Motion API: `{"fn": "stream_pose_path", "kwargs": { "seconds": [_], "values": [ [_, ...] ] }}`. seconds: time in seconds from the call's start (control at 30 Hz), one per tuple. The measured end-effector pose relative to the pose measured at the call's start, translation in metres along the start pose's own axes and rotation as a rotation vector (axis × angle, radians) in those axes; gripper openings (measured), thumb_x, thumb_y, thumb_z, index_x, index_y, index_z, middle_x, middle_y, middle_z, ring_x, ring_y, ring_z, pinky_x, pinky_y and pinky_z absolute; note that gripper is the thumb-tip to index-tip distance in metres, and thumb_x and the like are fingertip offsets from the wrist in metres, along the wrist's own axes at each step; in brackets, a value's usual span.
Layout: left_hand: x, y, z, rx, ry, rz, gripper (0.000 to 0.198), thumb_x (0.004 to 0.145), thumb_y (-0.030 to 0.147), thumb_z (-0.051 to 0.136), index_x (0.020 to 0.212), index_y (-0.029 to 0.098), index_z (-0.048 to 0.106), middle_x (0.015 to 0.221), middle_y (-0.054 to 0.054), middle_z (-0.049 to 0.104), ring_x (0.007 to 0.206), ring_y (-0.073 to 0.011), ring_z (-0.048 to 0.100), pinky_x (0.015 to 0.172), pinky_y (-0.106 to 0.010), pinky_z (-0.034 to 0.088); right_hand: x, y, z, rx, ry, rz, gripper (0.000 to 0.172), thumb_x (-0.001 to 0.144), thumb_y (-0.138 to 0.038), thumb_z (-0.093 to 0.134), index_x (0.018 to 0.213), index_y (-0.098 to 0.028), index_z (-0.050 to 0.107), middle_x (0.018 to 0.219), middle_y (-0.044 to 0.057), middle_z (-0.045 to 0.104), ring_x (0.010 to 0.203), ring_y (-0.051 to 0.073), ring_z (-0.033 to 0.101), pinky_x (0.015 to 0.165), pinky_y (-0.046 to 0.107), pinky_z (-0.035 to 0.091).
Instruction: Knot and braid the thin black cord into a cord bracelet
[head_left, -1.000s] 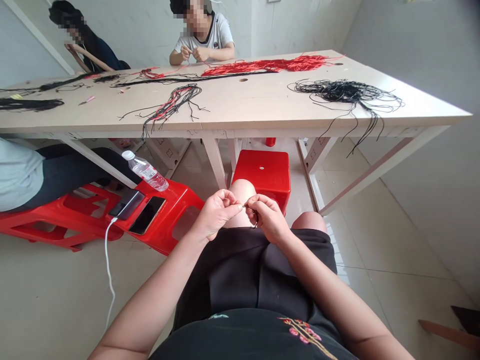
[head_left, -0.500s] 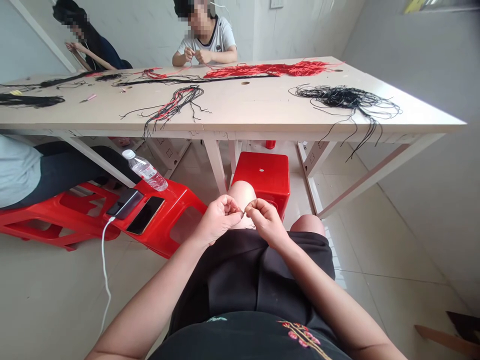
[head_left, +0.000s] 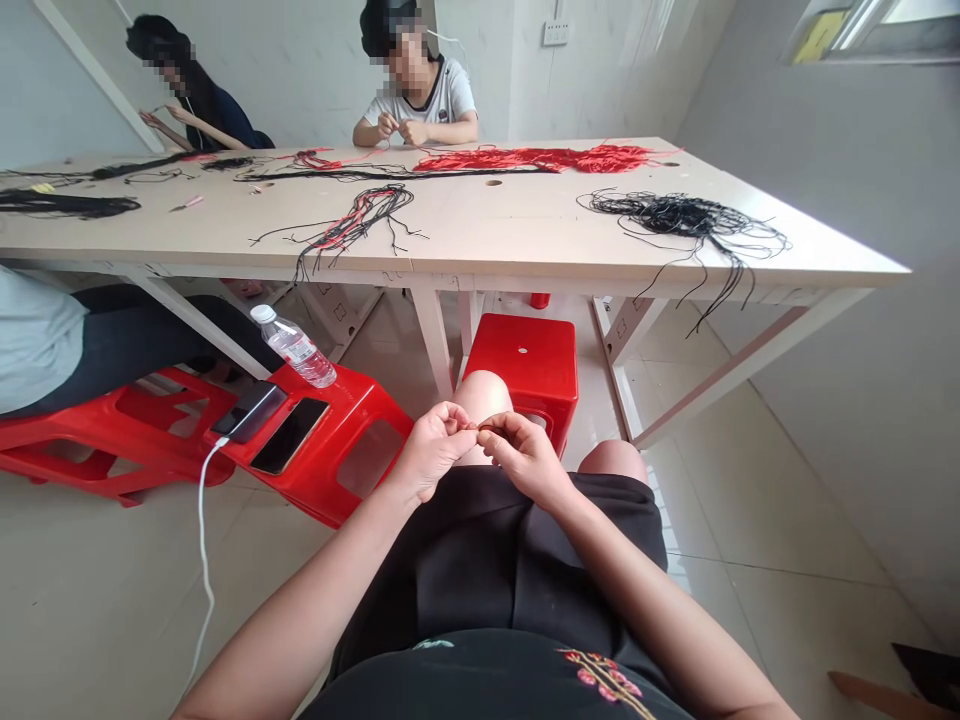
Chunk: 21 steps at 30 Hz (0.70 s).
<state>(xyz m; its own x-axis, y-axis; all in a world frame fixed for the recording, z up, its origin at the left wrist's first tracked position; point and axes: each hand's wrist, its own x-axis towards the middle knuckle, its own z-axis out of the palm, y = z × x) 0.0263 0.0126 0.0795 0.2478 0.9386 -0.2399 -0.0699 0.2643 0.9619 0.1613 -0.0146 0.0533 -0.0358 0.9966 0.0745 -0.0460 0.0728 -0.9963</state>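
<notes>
Over my lap, my left hand (head_left: 433,450) is closed in a pinch, thumb against forefinger. Its fingertips meet those of my right hand (head_left: 525,455), which is also pinched. A short bit of thin dark cord (head_left: 489,425) shows at the touching fingertips; the fingers cover most of it. On the table ahead lies a bundle of black and red cords (head_left: 358,222), with loose ends toward the front edge. A tangled heap of black cord (head_left: 679,215) lies farther right, some strands hanging over the edge.
A long table (head_left: 495,235) spans the view, with red cords (head_left: 540,158) along its far side. Two people sit behind it, hands raised. Left of me, a red stool (head_left: 352,400) bears a water bottle (head_left: 300,350), a phone (head_left: 291,436) and a power bank (head_left: 251,410). Another red stool (head_left: 523,345) stands ahead.
My fingertips have come together, and my right hand has turned and shifted slightly down and left. The view has tilted up a little, so the table sits lower.
</notes>
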Motion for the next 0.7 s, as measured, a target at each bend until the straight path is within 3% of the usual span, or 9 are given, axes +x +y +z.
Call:
{"fn": "stream_pose_path", "kwargs": {
  "seconds": [0.43, 0.7],
  "values": [
    [-0.003, -0.009, -0.002, 0.138, 0.009, 0.1, 0.019, 0.062, 0.013, 0.062, 0.069, 0.017, 0.045, 0.062, 0.005, 0.051, 0.059, -0.0062, 0.047, 0.059, -0.019, 0.035, 0.001, 0.001, 0.004, -0.027, 0.104, -0.068, 0.018, 0.077, -0.034, 0.056, 0.071, -0.016, 0.057, 0.064, -0.001, 0.054, 0.059, 0.01, 0.046, 0.056, 0.023, 0.038],
    [-0.013, -0.001, -0.006, 0.08, 0.051, 0.096, 0.017, 0.062, 0.013, 0.061, 0.067, 0.017, 0.045, 0.059, 0.006, 0.045, 0.055, -0.0058, 0.039, 0.053, -0.018, 0.03, -0.003, 0.004, 0.016, -0.04, 0.062, -0.027, 0.026, 0.077, -0.04, 0.056, 0.071, -0.015, 0.058, 0.059, -0.001, 0.05, 0.056, 0.011, 0.042, 0.052, 0.023, 0.035]
  ]
}}
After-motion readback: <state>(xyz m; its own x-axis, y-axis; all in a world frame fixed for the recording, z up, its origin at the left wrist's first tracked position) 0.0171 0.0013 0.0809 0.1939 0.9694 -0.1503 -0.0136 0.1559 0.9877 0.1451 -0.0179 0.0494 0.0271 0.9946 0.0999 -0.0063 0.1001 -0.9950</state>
